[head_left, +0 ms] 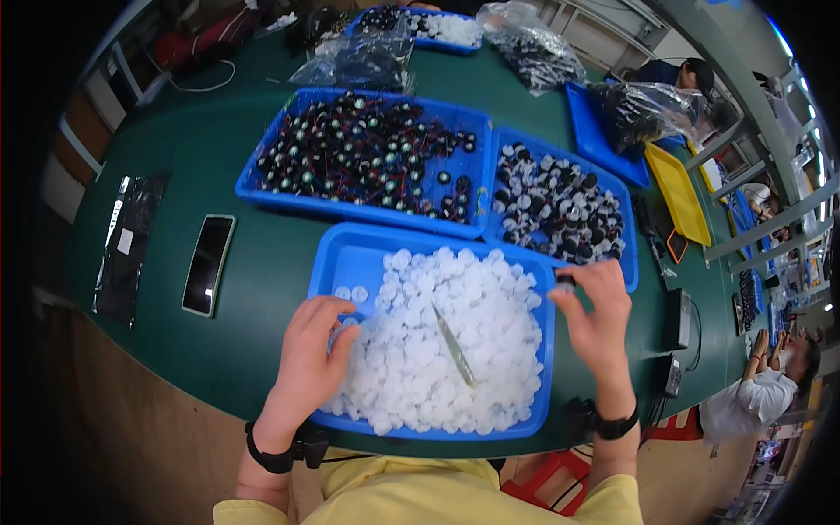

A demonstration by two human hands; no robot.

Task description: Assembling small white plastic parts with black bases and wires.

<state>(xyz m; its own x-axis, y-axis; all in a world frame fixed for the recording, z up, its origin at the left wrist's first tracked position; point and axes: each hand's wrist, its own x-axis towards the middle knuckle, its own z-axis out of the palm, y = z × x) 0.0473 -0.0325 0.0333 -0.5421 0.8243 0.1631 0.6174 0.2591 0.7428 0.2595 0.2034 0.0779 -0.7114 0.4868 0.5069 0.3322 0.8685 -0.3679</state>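
Note:
In front of me stands a blue tray [328, 262] heaped with small translucent white plastic caps [420, 332]. A pair of tweezers [453, 346] lies on the heap. My left hand [308, 357] is at the tray's left side, its thumb and forefinger bent around one white cap [350, 322]. Two loose caps [350, 294] lie just beyond its fingertips. Over the tray's right rim, my right hand [602, 315] pinches a small round black part [566, 282] between thumb and fingers. Whether a cap is fitted on that part is too small to tell.
Behind stand a blue tray [249, 179] of dark wired parts and a blue bin [632, 262] of black-and-white pieces. A phone [208, 265] and a black plastic bag [129, 249] lie left. A yellow tray [678, 197] and black boxes [676, 319] are at right. Other people sit further right.

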